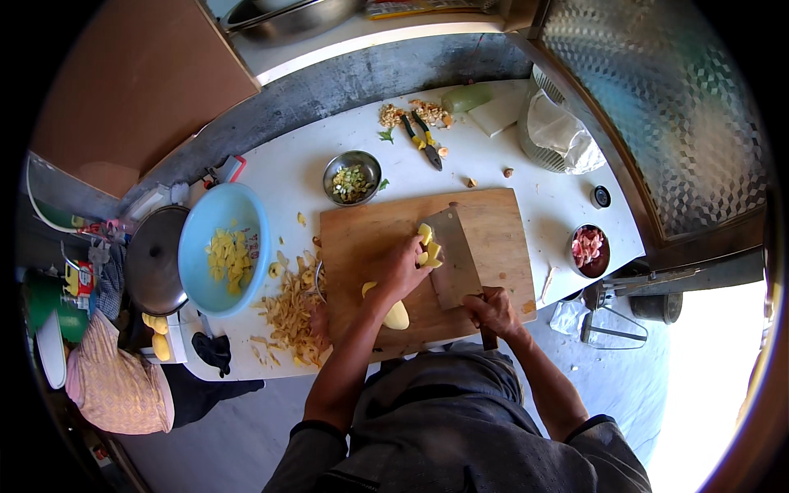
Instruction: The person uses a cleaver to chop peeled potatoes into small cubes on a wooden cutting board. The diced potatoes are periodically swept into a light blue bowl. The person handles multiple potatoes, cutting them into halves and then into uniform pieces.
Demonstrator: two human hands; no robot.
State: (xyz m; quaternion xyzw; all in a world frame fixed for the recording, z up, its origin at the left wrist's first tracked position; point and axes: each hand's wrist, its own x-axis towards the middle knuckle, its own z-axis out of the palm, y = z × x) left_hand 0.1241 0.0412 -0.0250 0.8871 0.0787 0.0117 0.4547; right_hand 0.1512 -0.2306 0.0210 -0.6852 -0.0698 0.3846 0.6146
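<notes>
Centre of the frame: rectangular wooden chopping board point(493, 222) on a white tabletop point(288, 177). Left hand point(403, 267) curled over pale yellow peeled potato pieces point(427, 245) at mid-board, fingertips pinching them against the flat of a broad grey steel cleaver point(454, 259). Right hand point(493, 312) wrapped tight around the cleaver's handle at the board's lower edge, fingers pressed together, blade lying up and left toward the potato pieces. Just below the left wrist, a peeled yellow potato half point(394, 315) resting on the board. Left of the board, a heap of tan potato peelings point(289, 308); further left, a round light-blue plastic bowl point(197, 271) holding cut yellow potato. Above the board, a small round steel bowl point(352, 162) of chopped greens, and higher up, yellow-handled pliers point(423, 140) beside cracked nut shells. Right of the board, a small dark bowl point(604, 267) of pink meat slices. Far left, a dark round pot lid point(152, 263).
</notes>
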